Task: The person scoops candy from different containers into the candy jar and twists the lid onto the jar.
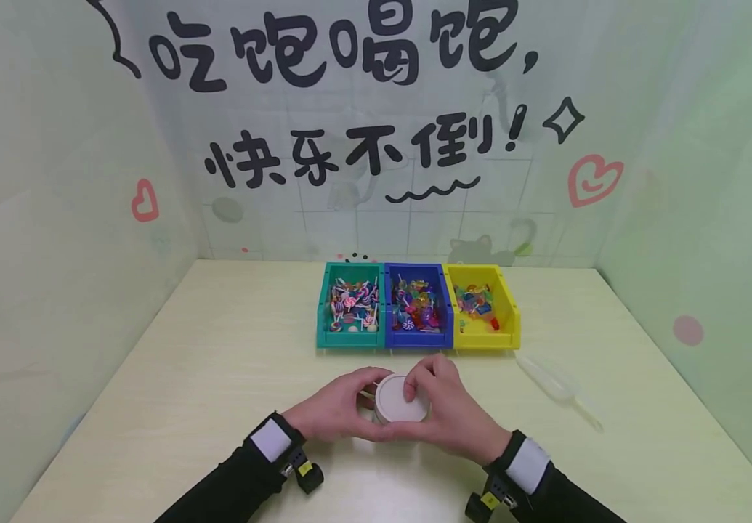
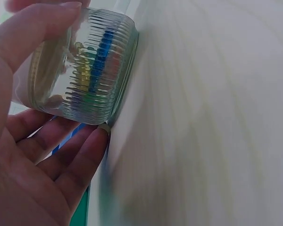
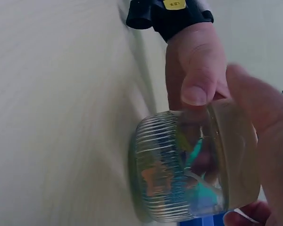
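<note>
A ribbed clear glass jar point(image 2: 120, 61) stands on the table with a pale lid point(image 1: 394, 401) on top. Blue, yellow and orange pieces show through its wall in the wrist views. My left hand point(image 1: 336, 408) holds the jar from the left, thumb on the near side and fingers on the far side. From the right, my right hand point(image 1: 450, 407) grips the lid at its rim, with a curled finger over the top. The right wrist view shows the lid point(image 3: 238, 155) beside the right thumb; part of the jar's far side is hidden by the hands.
Behind the hands stand three joined bins: teal point(image 1: 351, 339) with lollipop-like pieces, blue point(image 1: 418, 340) with mixed colourful pieces, and yellow point(image 1: 488, 340) with small bright pieces. A translucent, tapered plastic item point(image 1: 555, 383) lies to the right. Fabric walls border the table point(image 1: 232, 341).
</note>
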The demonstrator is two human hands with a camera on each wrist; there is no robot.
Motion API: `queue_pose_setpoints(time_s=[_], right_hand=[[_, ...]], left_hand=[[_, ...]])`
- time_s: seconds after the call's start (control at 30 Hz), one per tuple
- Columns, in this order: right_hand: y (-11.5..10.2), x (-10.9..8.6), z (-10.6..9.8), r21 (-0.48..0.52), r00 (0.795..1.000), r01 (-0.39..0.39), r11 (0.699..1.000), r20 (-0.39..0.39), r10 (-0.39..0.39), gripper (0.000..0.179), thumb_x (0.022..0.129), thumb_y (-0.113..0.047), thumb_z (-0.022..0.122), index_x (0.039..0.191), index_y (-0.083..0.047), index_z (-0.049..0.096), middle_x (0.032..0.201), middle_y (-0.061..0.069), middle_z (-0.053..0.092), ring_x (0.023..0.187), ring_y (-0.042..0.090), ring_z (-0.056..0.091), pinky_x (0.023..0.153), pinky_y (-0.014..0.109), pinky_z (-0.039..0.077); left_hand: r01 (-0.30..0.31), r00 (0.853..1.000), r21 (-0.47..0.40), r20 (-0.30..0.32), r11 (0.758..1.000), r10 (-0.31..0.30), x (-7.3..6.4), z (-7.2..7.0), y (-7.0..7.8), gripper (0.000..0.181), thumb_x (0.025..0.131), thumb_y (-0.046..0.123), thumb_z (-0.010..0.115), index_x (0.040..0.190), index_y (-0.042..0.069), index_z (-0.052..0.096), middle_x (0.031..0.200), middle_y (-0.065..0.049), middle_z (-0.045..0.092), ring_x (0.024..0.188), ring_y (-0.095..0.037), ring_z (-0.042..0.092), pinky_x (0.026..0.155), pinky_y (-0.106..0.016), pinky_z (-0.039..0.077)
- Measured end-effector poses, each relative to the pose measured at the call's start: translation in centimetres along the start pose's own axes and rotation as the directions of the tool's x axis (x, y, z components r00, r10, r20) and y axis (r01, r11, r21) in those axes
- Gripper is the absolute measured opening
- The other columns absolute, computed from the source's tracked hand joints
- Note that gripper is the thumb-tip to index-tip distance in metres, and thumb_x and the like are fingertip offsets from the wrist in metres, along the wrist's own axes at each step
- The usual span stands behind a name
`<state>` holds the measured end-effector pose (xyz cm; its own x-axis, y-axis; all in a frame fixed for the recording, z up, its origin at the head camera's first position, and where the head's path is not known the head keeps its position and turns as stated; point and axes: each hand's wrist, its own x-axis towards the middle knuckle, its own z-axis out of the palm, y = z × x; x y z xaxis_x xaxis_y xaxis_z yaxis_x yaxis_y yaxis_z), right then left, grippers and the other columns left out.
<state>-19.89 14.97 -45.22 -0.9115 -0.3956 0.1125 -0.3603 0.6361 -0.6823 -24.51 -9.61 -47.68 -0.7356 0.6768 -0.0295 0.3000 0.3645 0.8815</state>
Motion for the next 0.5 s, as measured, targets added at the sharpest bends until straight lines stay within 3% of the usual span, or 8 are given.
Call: queue_pose_setpoints(time_s=[0.1,0.2,0.33,0.5], right_hand=[[0.0,-0.3,-0.4,0.032,0.999,0.043,0.999,0.031,-0.044,0.046,0.086,-0.05,0.094,0.104,-0.03,0.057,0.158,0.011,0.043,0.152,0.036,0.036,0.111,0.059,0.055],[0.1,-0.5,-1.0,0.074,0.99,0.114,0.991,0.079,-0.12,0.034,0.09,-0.029,0.088,0.108,-0.03,0.059,0.169,0.01,0.041,0.159,0.038,0.032,0.118,0.068,0.048],[0.3,-0.4,-1.2,0.078,0.982,0.152,0.985,0.098,-0.159,0.032,0.089,-0.018,0.084,0.107,-0.03,0.061,0.161,0.005,0.052,0.153,0.034,0.04,0.117,0.061,0.05],[0.3,-0.4,-0.3,0.042,0.996,0.093,0.995,0.001,-0.093,0.038,0.088,-0.039,0.094,0.102,-0.028,0.06,0.138,0.002,0.053,0.139,0.028,0.042,0.107,0.05,0.052]], left_hand=[[-0.006,1.0,-0.009,0.004,1.0,0.006,0.0,0.0,0.0,0.073,0.088,0.024,0.095,0.152,0.021,0.059,0.142,0.002,0.064,0.125,-0.017,0.064,0.11,-0.03,0.057],[-0.018,1.0,-0.027,0.006,0.999,0.018,0.1,0.0,0.0,0.073,0.087,0.022,0.095,0.151,0.02,0.06,0.141,0.0,0.065,0.124,-0.017,0.064,0.108,-0.029,0.057],[-0.023,1.0,-0.034,0.005,0.999,0.023,0.1,0.0,0.0,0.073,0.086,0.021,0.096,0.15,0.019,0.061,0.139,-0.001,0.065,0.123,-0.017,0.064,0.106,-0.026,0.057],[-0.022,1.0,-0.018,0.005,1.0,0.022,0.1,0.1,-0.1,0.072,0.087,0.022,0.095,0.15,0.019,0.061,0.14,0.0,0.065,0.124,-0.017,0.064,0.107,-0.026,0.056]])
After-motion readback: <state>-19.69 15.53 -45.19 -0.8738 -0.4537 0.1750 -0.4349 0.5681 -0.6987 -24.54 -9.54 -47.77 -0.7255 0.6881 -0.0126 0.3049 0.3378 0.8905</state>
